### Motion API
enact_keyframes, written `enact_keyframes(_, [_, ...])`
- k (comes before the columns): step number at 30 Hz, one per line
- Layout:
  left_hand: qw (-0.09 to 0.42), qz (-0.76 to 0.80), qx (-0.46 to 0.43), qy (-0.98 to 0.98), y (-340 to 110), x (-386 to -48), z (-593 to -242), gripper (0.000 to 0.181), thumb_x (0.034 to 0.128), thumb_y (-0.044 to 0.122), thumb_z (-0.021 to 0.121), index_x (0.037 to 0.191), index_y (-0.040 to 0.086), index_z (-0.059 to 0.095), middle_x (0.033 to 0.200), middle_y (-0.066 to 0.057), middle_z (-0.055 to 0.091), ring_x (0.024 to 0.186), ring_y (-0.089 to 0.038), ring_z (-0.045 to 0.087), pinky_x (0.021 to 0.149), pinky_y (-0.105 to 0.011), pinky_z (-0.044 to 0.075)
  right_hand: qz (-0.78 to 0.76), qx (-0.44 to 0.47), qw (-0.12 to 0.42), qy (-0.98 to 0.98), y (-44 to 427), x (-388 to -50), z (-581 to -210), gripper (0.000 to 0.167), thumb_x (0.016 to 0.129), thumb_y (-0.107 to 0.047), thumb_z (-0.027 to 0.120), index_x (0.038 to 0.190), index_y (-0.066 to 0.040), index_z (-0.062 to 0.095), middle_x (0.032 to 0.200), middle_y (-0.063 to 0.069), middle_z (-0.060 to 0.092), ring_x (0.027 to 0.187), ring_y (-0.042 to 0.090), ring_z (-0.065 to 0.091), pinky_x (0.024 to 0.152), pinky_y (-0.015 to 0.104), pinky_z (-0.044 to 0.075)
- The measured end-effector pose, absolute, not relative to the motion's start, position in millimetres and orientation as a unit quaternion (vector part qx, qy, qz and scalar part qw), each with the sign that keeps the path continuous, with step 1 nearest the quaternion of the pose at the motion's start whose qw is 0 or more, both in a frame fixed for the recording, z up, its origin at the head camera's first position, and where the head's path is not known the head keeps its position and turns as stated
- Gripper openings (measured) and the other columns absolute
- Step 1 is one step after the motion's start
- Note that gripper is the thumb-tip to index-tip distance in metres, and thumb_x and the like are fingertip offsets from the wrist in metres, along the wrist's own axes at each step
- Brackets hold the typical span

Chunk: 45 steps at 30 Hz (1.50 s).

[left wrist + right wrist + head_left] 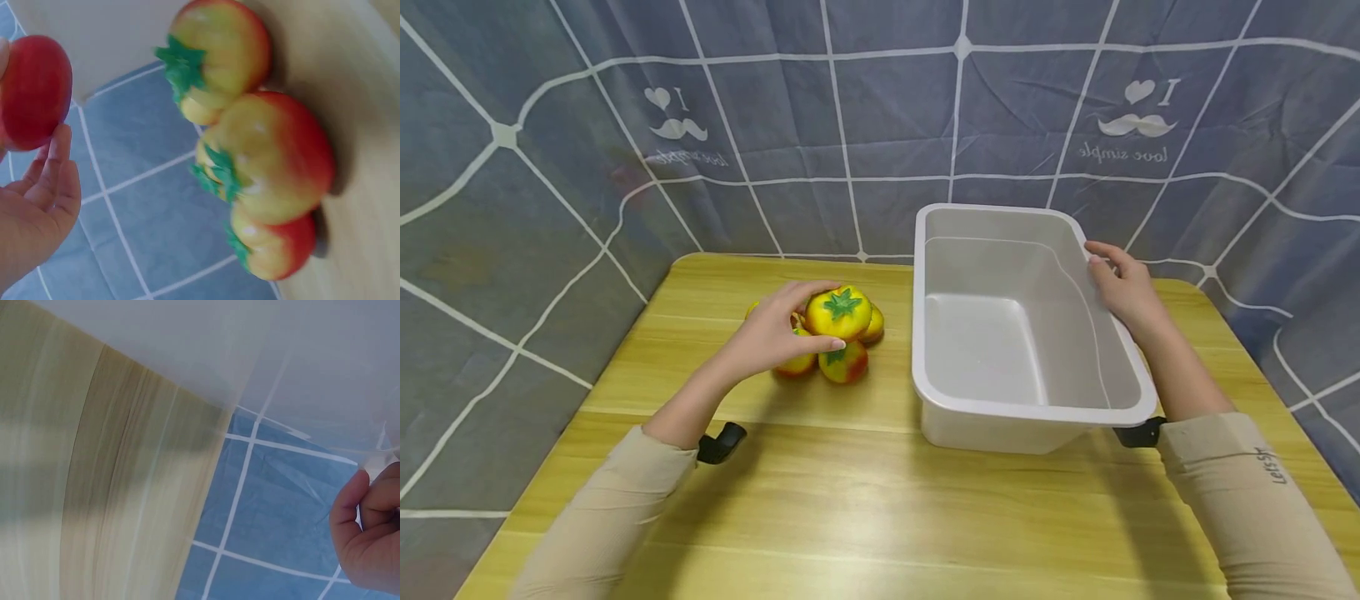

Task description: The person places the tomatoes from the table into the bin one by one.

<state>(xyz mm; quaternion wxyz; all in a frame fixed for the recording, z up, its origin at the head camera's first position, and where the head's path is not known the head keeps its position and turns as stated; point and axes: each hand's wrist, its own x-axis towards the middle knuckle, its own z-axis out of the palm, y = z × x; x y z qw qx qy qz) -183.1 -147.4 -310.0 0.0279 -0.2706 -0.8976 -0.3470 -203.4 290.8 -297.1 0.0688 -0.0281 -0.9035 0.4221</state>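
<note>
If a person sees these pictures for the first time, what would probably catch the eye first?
Probably the bright yellow fruit with a green star-shaped top, held by the left hand above similar red-and-yellow fruits on the left of the table. Next, the large pale bin on the right, its inside bare, with the right hand gripping its right rim.
</note>
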Motion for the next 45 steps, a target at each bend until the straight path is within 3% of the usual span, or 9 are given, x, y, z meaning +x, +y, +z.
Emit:
enact_keyframes(9, [0.054, -0.347, -0.255, -0.901, -120.6, -194.6, -289.6, 0.073, 0.0740, 0.041, 0.077, 0.137, 0.021, 0.047, 0.126, -0.007, 0.051, 0.095, -0.022, 0.052, 0.077, -0.038, 0.046, 0.421, -0.023, 0.075, -0.903, 290.1, -203.0, -296.3, 0.050, 0.100, -0.032, 0.032, 0.140, -0.003, 0.038, 0.121, 0.025, 0.047, 0.083, 0.009, 0.047, 0.069, 0.017, 0.038])
enact_keyframes(16, [0.056, -0.365, -0.259, -0.893, -96.0, -201.4, -283.2, 0.072, 0.0753, 0.041, 0.076, 0.137, 0.020, 0.046, 0.119, -0.005, 0.052, 0.095, -0.019, 0.050, 0.073, -0.031, 0.046, 0.409, -0.026, 0.067, -0.910, 290.5, -202.2, -295.1, 0.051, 0.100, -0.034, 0.029, 0.142, -0.004, 0.035, 0.128, 0.028, 0.044, 0.096, 0.026, 0.047, 0.072, 0.022, 0.038])
enact_keyframes(23, [0.058, -0.404, -0.257, -0.876, -70.1, -209.0, -280.5, 0.070, 0.0760, 0.039, 0.076, 0.136, 0.020, 0.047, 0.122, -0.006, 0.050, 0.094, -0.019, 0.050, 0.073, -0.030, 0.048, 0.406, -0.022, 0.069, -0.911, 290.4, -202.6, -296.8, 0.051, 0.101, -0.033, 0.028, 0.142, -0.004, 0.035, 0.126, 0.029, 0.045, 0.097, 0.030, 0.048, 0.070, 0.020, 0.038])
enact_keyframes(30, [0.054, -0.418, -0.264, -0.867, -47.6, -217.9, -281.3, 0.070, 0.0777, 0.038, 0.074, 0.138, 0.019, 0.044, 0.120, -0.007, 0.050, 0.094, -0.018, 0.049, 0.074, -0.027, 0.048, 0.404, -0.021, 0.069, -0.912, 289.7, -203.1, -296.2, 0.052, 0.101, -0.032, 0.027, 0.142, -0.002, 0.034, 0.134, 0.031, 0.040, 0.107, 0.038, 0.047, 0.078, 0.029, 0.038])
enact_keyframes(45, [0.077, -0.420, -0.272, -0.862, -14.4, -240.7, -289.0, 0.068, 0.0771, 0.038, 0.075, 0.136, 0.019, 0.047, 0.118, -0.009, 0.052, 0.099, -0.019, 0.049, 0.081, -0.030, 0.046, 0.415, -0.023, 0.068, -0.907, 289.8, -202.4, -297.6, 0.052, 0.101, -0.033, 0.027, 0.143, -0.004, 0.034, 0.133, 0.029, 0.041, 0.105, 0.037, 0.048, 0.076, 0.025, 0.039])
